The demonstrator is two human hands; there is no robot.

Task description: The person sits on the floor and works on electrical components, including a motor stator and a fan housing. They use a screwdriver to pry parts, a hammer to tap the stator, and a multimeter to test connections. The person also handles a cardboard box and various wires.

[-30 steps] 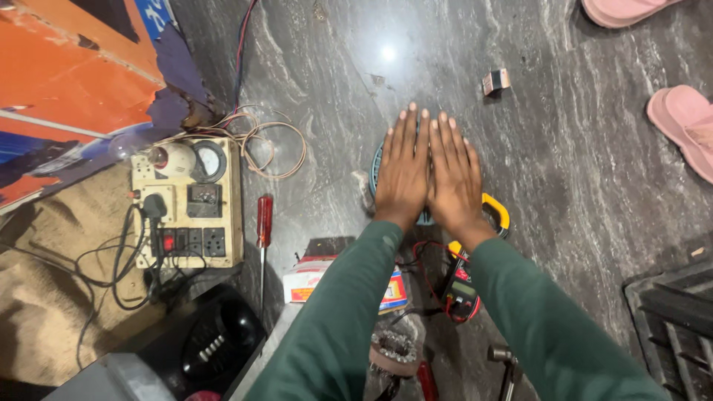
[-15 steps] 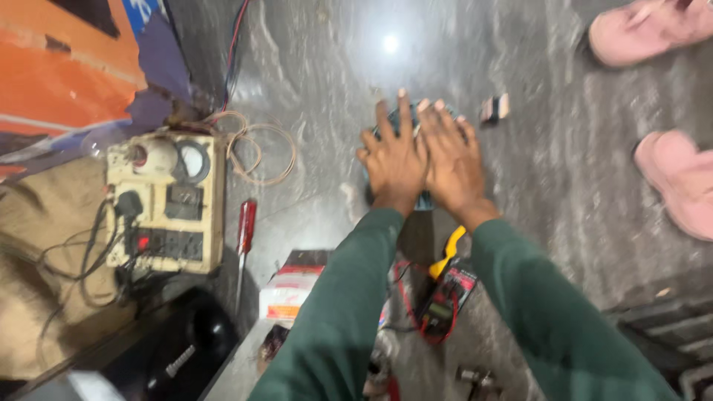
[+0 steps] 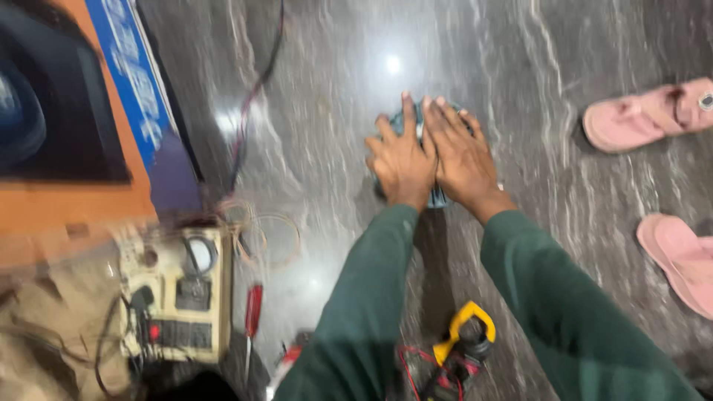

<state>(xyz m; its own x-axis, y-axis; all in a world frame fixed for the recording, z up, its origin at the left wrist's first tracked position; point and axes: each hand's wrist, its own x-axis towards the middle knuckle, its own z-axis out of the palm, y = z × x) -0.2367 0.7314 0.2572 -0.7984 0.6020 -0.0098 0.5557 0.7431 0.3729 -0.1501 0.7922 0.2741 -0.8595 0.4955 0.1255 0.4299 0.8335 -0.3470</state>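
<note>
Since prev. frames: view has tipped fwd/up along the floor; both hands sit higher in shot w/ arms stretched further out, switchboard has slid to lower left, red-handled screwdriver now near bottom edge, both slippers in at right. Hands have stayed pressed side by side on the same item.

Left hand point(image 3: 402, 165): flat, fingers spread, palm down on a round blue-grey object point(image 3: 438, 197) lying on the dark grey veined stone floor point(image 3: 327, 111). Not gripping, just laid on top.

Right hand point(image 3: 462, 157): also flat + open, palm down on same object, thumb edge touching left hand. Object mostly hidden under both palms; only a rim shows above the fingertips and below the heels of the hands. What it is – can't tell.

Both arms in dark green sleeves point(image 3: 356, 319).

Around:
- Beige electrical switchboard w/ sockets and dial point(image 3: 178, 293), lower left, wires trailing off it.
- Loop of thin copper-coloured wire point(image 3: 271, 241) just beside board's top right corner.
- Red-handled screwdriver point(image 3: 253, 312) just right of board.
- Yellow-jawed clamp meter point(image 3: 462, 340) between the forearms, near bottom, red leads by it.
- Two pink slippers: one upper right point(image 3: 646, 115), one at right edge point(image 3: 679, 260), well apart from hands.
- Orange and blue panel point(image 3: 96, 111) at left, blurred.
</note>
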